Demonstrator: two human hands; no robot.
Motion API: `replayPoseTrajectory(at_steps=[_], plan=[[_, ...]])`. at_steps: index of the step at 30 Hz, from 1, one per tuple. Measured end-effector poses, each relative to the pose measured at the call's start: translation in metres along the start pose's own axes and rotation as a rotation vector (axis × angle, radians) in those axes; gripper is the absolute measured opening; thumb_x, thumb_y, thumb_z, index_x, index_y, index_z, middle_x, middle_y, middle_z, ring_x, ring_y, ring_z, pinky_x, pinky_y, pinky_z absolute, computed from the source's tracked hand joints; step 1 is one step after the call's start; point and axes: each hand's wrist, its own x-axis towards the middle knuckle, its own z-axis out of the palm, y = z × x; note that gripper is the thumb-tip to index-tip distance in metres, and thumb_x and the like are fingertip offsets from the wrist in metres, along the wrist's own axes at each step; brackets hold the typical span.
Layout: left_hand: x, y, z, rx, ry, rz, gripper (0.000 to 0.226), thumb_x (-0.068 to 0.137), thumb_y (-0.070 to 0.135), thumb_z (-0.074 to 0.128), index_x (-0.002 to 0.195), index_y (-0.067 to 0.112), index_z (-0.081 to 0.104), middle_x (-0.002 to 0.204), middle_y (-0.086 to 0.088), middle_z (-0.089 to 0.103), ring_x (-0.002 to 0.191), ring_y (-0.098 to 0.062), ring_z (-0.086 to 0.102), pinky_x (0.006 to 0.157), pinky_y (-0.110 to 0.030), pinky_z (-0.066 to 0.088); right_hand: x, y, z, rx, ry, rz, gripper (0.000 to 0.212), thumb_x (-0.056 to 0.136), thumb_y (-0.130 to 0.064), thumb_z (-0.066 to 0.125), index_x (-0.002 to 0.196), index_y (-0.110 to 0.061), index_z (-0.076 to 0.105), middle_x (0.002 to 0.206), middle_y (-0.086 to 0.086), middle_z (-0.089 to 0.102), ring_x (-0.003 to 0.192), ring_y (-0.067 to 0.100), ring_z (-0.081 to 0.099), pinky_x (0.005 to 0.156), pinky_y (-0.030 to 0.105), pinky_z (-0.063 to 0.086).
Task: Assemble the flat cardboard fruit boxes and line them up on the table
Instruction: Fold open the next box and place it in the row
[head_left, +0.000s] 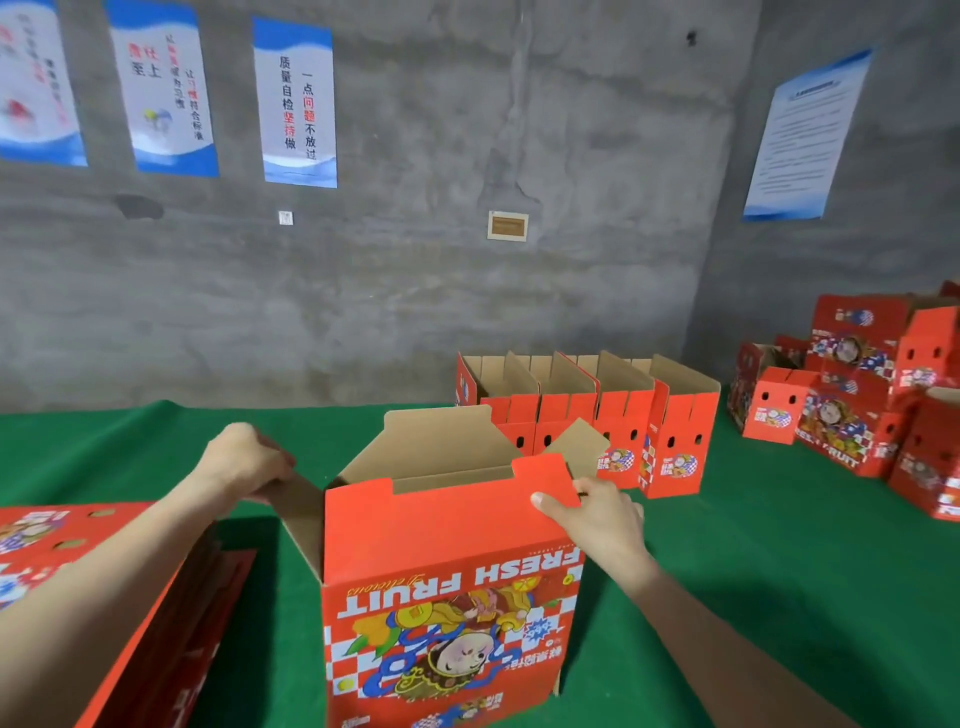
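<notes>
A red fruit box (447, 587) stands unfolded on the green table (779, 571), upside down, its "FRESH FRUIT" print inverted and its brown flaps open at the top. My left hand (244, 462) grips the box's left side flap. My right hand (597, 514) pinches the near flap's right corner, thumb on the red face. A row of several assembled boxes (592, 421) stands at the table's far edge, open tops up. A stack of flat boxes (104, 597) lies at the near left under my left forearm.
A heap of red boxes (862, 395) is piled at the far right beside the table. A grey concrete wall with posters (296, 104) rises behind the table.
</notes>
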Motion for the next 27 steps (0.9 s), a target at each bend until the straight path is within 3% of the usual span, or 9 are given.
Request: replayPoseTrajectory(at_steps=[4, 6, 9, 12, 15, 18, 21, 23, 27], plan=[[-0.005, -0.006, 0.002, -0.271, -0.188, -0.075, 0.061, 0.072, -0.015, 0.069, 0.13, -0.005, 0.051, 0.108, -0.02, 0.06, 0.077, -0.025, 0.06, 0.055, -0.021, 0.054, 0.0, -0.01, 0.002, -0.054, 0.06, 0.007, 0.04, 0.079, -0.071, 0.055, 0.096, -0.035, 0.063, 0.088, -0.01, 0.068, 0.096, 0.019, 0.063, 0.094, 0.039, 0.032], [-0.012, -0.015, 0.008, -0.245, -0.02, 0.003, 0.091, 0.069, -0.011, 0.072, 0.147, 0.009, 0.031, 0.126, -0.021, 0.053, 0.098, -0.03, 0.057, 0.079, -0.031, 0.049, 0.001, -0.012, 0.004, -0.079, 0.071, 0.009, 0.054, 0.079, -0.07, 0.055, 0.119, -0.033, 0.056, 0.101, -0.006, 0.069, 0.105, 0.023, 0.061, 0.097, 0.041, 0.032], [-0.037, -0.025, 0.033, -0.25, 0.283, 0.104, 0.107, 0.069, 0.004, 0.079, 0.152, 0.02, 0.014, 0.126, -0.018, 0.057, 0.098, -0.029, 0.057, 0.085, -0.035, 0.042, 0.003, -0.013, 0.008, -0.106, 0.074, 0.017, 0.064, 0.08, -0.07, 0.053, 0.133, -0.034, 0.046, 0.108, -0.002, 0.068, 0.112, 0.026, 0.057, 0.105, 0.047, 0.03], [-0.065, -0.031, 0.076, -0.458, 0.182, -0.035, 0.077, 0.083, 0.017, 0.071, 0.146, 0.01, 0.028, 0.124, -0.013, 0.059, 0.095, -0.024, 0.06, 0.089, -0.038, 0.046, 0.004, -0.013, 0.012, -0.117, 0.062, 0.009, 0.063, 0.082, -0.07, 0.05, 0.137, -0.038, 0.042, 0.113, -0.002, 0.067, 0.116, 0.028, 0.053, 0.109, 0.051, 0.024], [-0.076, -0.029, 0.097, -0.64, 0.034, -0.205, 0.021, 0.097, 0.024, 0.05, 0.1, 0.007, 0.063, 0.078, -0.008, 0.067, 0.072, -0.024, 0.063, 0.069, -0.035, 0.05, 0.001, -0.012, 0.016, -0.147, 0.076, -0.012, 0.06, 0.085, -0.069, 0.045, 0.138, -0.04, 0.042, 0.106, 0.001, 0.069, 0.116, 0.027, 0.052, 0.113, 0.054, 0.015], [-0.067, -0.026, 0.09, -0.643, 0.082, -0.175, 0.026, 0.099, 0.019, 0.046, 0.079, 0.009, 0.06, 0.069, -0.01, 0.061, 0.067, -0.027, 0.058, 0.067, -0.036, 0.048, -0.006, -0.013, 0.015, -0.119, 0.074, -0.059, 0.058, 0.089, -0.062, 0.046, 0.141, -0.037, 0.042, 0.078, -0.002, 0.066, 0.102, 0.023, 0.06, 0.113, 0.052, 0.019], [-0.055, -0.03, 0.075, -0.619, 0.081, -0.142, 0.026, 0.098, 0.015, 0.048, 0.074, 0.016, 0.058, 0.078, -0.016, 0.065, 0.074, -0.032, 0.062, 0.077, -0.044, 0.052, -0.017, -0.017, 0.01, -0.022, 0.06, -0.146, 0.055, 0.091, -0.053, 0.053, 0.14, -0.029, 0.047, 0.065, -0.001, 0.061, 0.071, 0.019, 0.061, 0.08, 0.035, 0.049], [-0.048, -0.036, 0.064, -0.63, 0.068, -0.148, 0.022, 0.097, 0.013, 0.05, 0.078, 0.013, 0.06, 0.073, -0.013, 0.065, 0.065, -0.031, 0.062, 0.068, -0.041, 0.053, -0.028, -0.018, 0.007, -0.002, 0.075, -0.191, 0.049, 0.091, -0.048, 0.055, 0.136, -0.028, 0.053, 0.077, 0.003, 0.067, 0.081, 0.019, 0.062, 0.072, 0.032, 0.049], [-0.044, -0.046, 0.056, -0.59, 0.074, -0.141, 0.016, 0.093, 0.002, 0.051, 0.082, 0.007, 0.061, 0.056, -0.004, 0.059, 0.047, -0.017, 0.053, 0.049, -0.027, 0.039, -0.045, -0.015, 0.004, -0.088, 0.014, -0.21, 0.04, 0.093, -0.045, 0.053, 0.129, -0.029, 0.06, 0.11, 0.002, 0.069, 0.117, 0.02, 0.05, 0.091, 0.033, 0.046]])
